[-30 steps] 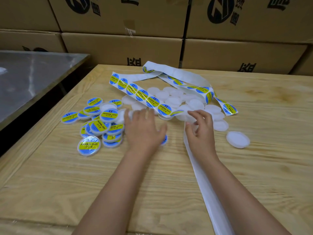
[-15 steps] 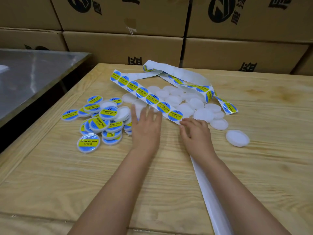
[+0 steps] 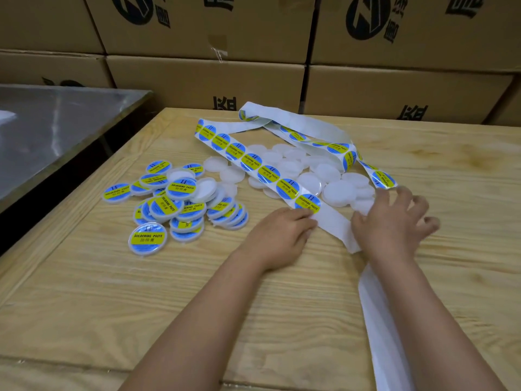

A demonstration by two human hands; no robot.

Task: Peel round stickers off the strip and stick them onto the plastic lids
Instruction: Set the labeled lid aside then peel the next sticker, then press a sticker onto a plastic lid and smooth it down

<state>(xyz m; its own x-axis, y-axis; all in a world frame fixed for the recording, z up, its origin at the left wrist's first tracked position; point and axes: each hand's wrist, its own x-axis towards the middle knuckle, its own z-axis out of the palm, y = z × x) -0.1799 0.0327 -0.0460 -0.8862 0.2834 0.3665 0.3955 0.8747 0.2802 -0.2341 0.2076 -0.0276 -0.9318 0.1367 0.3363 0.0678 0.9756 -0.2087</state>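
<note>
A white backing strip [image 3: 332,221] with round blue-and-yellow stickers [image 3: 287,189] loops across the wooden table. My left hand [image 3: 282,235] rests on the table, its fingertips touching the strip at the nearest sticker [image 3: 308,202]. My right hand [image 3: 392,224] is blurred, its fingers spread over the right edge of the plain white lids [image 3: 335,190]; whether it holds one is hidden. A pile of stickered lids [image 3: 180,204] lies to the left of my left hand. The empty backing [image 3: 389,334] trails under my right forearm to the lower right.
Stacked cardboard boxes [image 3: 214,77] wall off the table's far edge. A metal table [image 3: 56,131] stands at the left across a dark gap. The wooden table [image 3: 112,306] has bare wood in front of my arms.
My left hand has moved right from the stickered pile to the nearest sticker on the strip. My right hand has swung right from the strip's end to the plain lids.
</note>
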